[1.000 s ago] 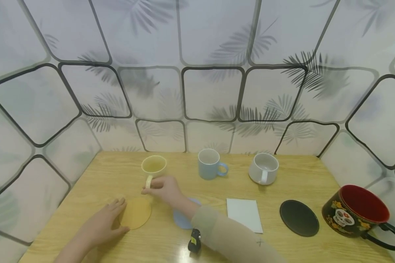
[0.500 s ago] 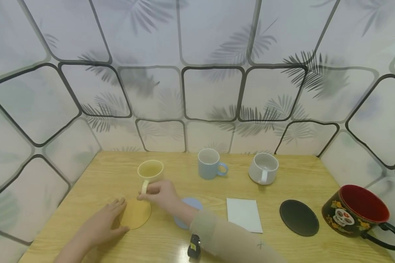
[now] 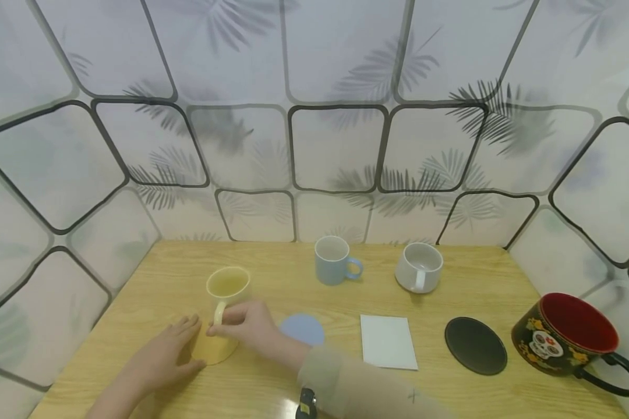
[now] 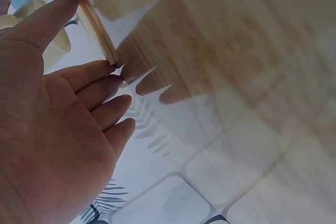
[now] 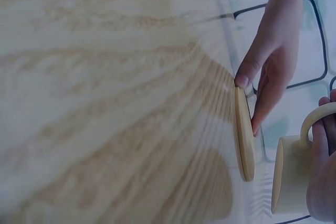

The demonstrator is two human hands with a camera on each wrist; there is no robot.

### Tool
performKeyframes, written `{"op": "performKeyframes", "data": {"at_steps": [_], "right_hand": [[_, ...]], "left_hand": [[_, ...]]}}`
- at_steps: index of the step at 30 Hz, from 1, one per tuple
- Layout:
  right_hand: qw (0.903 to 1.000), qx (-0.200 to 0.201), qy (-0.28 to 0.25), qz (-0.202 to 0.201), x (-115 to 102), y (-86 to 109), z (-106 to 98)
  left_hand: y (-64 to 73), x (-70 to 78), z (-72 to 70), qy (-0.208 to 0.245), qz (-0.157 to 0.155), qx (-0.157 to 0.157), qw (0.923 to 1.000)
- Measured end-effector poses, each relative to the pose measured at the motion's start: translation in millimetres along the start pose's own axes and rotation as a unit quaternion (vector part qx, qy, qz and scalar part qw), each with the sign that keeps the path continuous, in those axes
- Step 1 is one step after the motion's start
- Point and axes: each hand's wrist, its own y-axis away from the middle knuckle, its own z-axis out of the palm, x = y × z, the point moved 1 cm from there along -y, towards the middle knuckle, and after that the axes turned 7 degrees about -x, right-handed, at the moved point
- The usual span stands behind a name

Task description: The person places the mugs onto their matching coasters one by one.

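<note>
A pale yellow mug (image 3: 229, 284) hangs by its handle (image 3: 219, 312) from my right hand (image 3: 254, 330), which pinches the handle between thumb and fingers. In the right wrist view the mug's base (image 5: 278, 176) is clear of the table and apart from the round yellow coaster (image 5: 244, 135). That coaster (image 3: 214, 349) lies flat, partly hidden beneath the mug and right hand. My left hand (image 3: 162, 356) rests beside it, fingers extended. In the left wrist view, the thumb and index fingertip touch the coaster's edge (image 4: 97, 24).
Behind stand a blue mug (image 3: 332, 263) and a white mug (image 3: 418, 269). A round blue coaster (image 3: 302, 329), a square white coaster (image 3: 388, 342) and a round black coaster (image 3: 475, 345) lie in front of them. A black skull mug (image 3: 550, 346) stands far right.
My right hand has carried the yellow mug leftward and nearer, from behind the yellow coaster to over its far edge. More of the blue coaster shows. The left hand has stayed still.
</note>
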Motion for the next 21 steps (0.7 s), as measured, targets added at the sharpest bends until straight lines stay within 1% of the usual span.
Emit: {"op": "performKeyframes", "data": {"at_steps": [7, 13, 15, 21], "right_hand": [[0.9999, -0.011, -0.005, 0.002, -3, 7.5, 12], [0.9998, -0.019, -0.002, 0.002, -6, 13.5, 22], [0.9996, -0.029, -0.005, -0.002, -6, 15.9, 25], [0.9991, -0.039, -0.013, -0.007, -8, 21.0, 29]], "left_hand": [[0.7, -0.4, 0.7, -0.004, 0.009, 0.010, 0.9999], [-0.5, -2.3, 1.3, 0.001, 0.010, 0.007, 0.9999], [-0.4, -2.9, 1.5, 0.002, 0.012, 0.010, 0.9999], [-0.4, -3.8, 1.7, 0.002, 0.034, 0.029, 0.9990]]}}
